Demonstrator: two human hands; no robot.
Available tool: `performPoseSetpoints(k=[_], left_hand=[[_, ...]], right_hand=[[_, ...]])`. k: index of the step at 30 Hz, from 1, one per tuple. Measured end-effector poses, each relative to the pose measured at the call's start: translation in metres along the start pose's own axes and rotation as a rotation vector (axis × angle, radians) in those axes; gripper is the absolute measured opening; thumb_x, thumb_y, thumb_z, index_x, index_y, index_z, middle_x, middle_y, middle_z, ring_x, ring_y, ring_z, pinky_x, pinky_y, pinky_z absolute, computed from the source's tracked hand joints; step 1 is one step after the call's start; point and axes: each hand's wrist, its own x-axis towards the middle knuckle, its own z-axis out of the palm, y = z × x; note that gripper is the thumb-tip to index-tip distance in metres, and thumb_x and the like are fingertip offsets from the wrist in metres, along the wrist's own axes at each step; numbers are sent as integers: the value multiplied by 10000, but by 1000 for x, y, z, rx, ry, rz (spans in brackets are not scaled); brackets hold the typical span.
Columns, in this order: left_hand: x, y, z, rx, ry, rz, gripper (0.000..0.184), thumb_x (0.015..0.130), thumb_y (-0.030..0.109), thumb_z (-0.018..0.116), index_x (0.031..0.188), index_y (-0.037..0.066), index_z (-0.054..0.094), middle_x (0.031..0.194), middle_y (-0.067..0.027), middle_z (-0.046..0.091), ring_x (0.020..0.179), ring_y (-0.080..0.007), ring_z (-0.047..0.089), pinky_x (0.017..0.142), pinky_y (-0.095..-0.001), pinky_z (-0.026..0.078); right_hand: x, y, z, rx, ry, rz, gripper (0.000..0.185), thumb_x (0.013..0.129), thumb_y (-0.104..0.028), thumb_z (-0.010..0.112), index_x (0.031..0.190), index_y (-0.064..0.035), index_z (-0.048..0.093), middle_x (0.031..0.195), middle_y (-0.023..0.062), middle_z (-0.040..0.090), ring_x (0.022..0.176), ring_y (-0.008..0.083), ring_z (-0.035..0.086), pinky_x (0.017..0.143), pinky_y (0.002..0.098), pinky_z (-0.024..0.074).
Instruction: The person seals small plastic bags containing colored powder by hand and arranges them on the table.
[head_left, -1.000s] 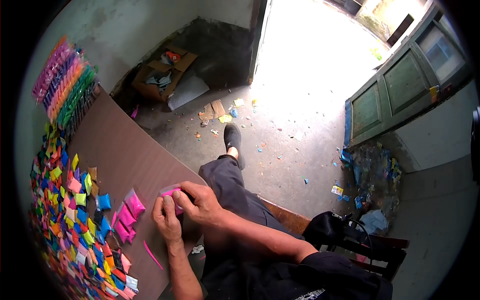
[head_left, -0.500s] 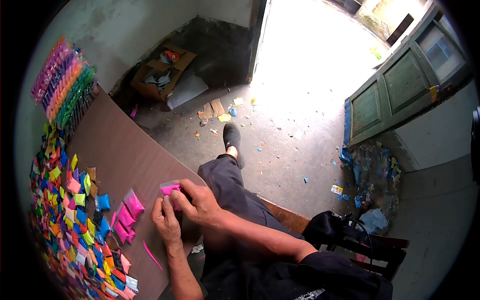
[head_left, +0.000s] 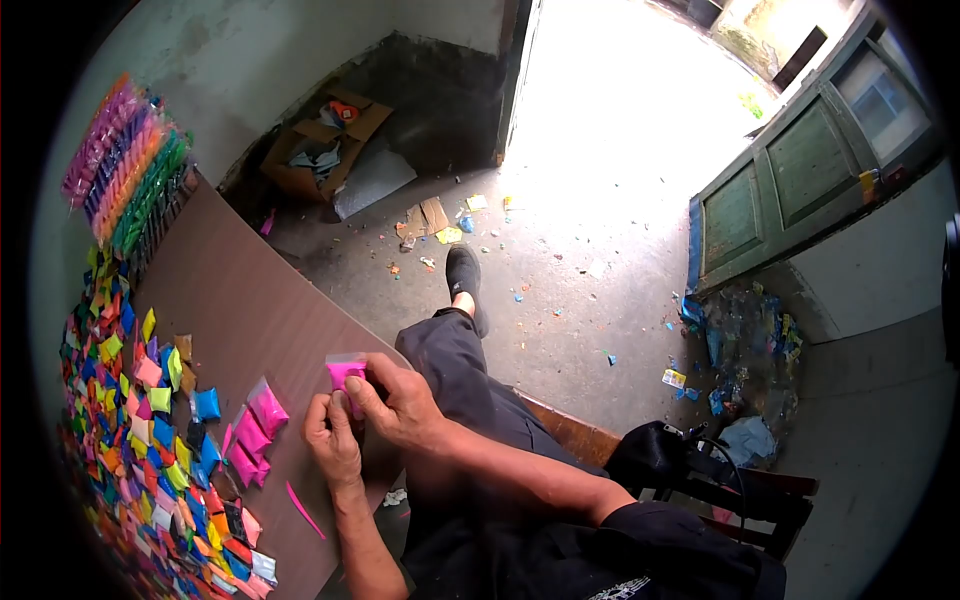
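Note:
Both my hands pinch one small pink packet [head_left: 345, 370] with a clear top edge, held over the table's right edge. My right hand [head_left: 402, 402] grips it from the right, thumb across its front. My left hand [head_left: 335, 440] holds the lower left part, fingers curled; its fingertips partly hide the packet. Left of my hands, several joined pink packets [head_left: 252, 438] lie on the brown table [head_left: 240, 270]. A thin pink strip [head_left: 305, 510] rests nearer to me on the tabletop.
A large heap of small coloured packets [head_left: 150, 430] covers the table's left side, with bundled colourful plastic pieces [head_left: 130, 165] behind it. A cardboard box [head_left: 325, 150] stands in the corner. Scraps litter the floor [head_left: 570, 290]. A green door [head_left: 790, 180] stands open at right.
The pink packet has shifted slightly, and more of its clear top edge shows. My right hand's fingers have moved a little up; both hands still grip it.

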Motion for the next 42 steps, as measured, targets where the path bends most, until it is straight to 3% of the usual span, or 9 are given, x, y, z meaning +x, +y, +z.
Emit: performPoseSetpoints(k=[3, 8, 15, 17, 21, 23, 36, 38, 42], left_hand=[[0, -2, -2, 8, 7, 18, 380, 1071, 264, 614, 780, 37, 525, 655, 44, 484, 611, -56, 395, 539, -268, 298], [2, 12, 1, 84, -43, 16, 382, 1072, 269, 610, 785, 33, 522, 670, 40, 494, 621, -57, 400, 544, -261, 301], [0, -3, 0, -4, -32, 3, 354, 1079, 217, 605, 789, 35, 514, 674, 21, 527, 617, -63, 440, 548, -256, 340], [0, -2, -2, -17, -22, -3, 342, 1081, 192, 603, 791, 37, 508, 677, 16, 539, 612, -66, 459, 550, -253, 360], [0, -2, -3, 19, -22, 11, 339, 1078, 213, 604, 805, 30, 523, 679, 20, 532, 627, -61, 442, 551, -258, 341], [0, -1, -7, 101, -47, 8, 341, 1076, 239, 598, 821, 19, 543, 695, 30, 515, 657, -58, 421, 565, -269, 324], [1, -2, -4, 89, 17, 22, 353, 1087, 238, 581, 821, 23, 493, 728, 46, 477, 700, -78, 387, 598, -279, 327], [1, -5, -6, 172, 8, 63, 340, 1084, 242, 591, 840, 14, 527, 742, 49, 484, 706, -69, 391, 602, -272, 325], [2, 8, 2, 25, 47, -2, 321, 1077, 247, 607, 871, 3, 571, 755, 51, 495, 709, -62, 403, 606, -267, 323]], right_hand=[[-1, 4, -1, -31, -53, 50, 268, 1043, -211, 637, 1196, 7, 618, 874, 197, 691, 750, 322, 711, 646, 388, 534], [1, 5, 2, -11, 106, -48, 264, 1040, -201, 637, 1189, 16, 619, 864, 195, 688, 735, 328, 705, 641, 390, 533], [0, 0, -1, 21, 67, 6, 269, 1027, -194, 654, 1190, 15, 613, 861, 188, 692, 730, 300, 708, 637, 379, 537], [-1, 0, -1, 7, 14, 45, 295, 1042, -185, 651, 1229, 41, 616, 895, 122, 664, 759, 151, 646, 675, 310, 525], [-1, -1, -1, 15, 16, 69, 293, 1034, -179, 656, 1224, 41, 618, 901, 133, 664, 773, 164, 650, 687, 314, 525], [0, 4, 2, -13, 102, -31, 273, 1020, -198, 657, 1191, 11, 615, 879, 204, 692, 772, 312, 714, 654, 392, 538], [-2, -2, 1, -38, 9, -27, 301, 1007, -215, 670, 1199, 16, 650, 850, 182, 690, 707, 300, 682, 623, 371, 524], [-2, 0, 2, -7, 29, -1, 299, 998, -178, 693, 1210, 30, 657, 829, 139, 695, 722, 194, 677, 664, 319, 532], [-2, 3, 0, -11, 31, -26, 289, 995, -165, 693, 1198, 38, 662, 875, 157, 710, 747, 213, 696, 673, 329, 540]])
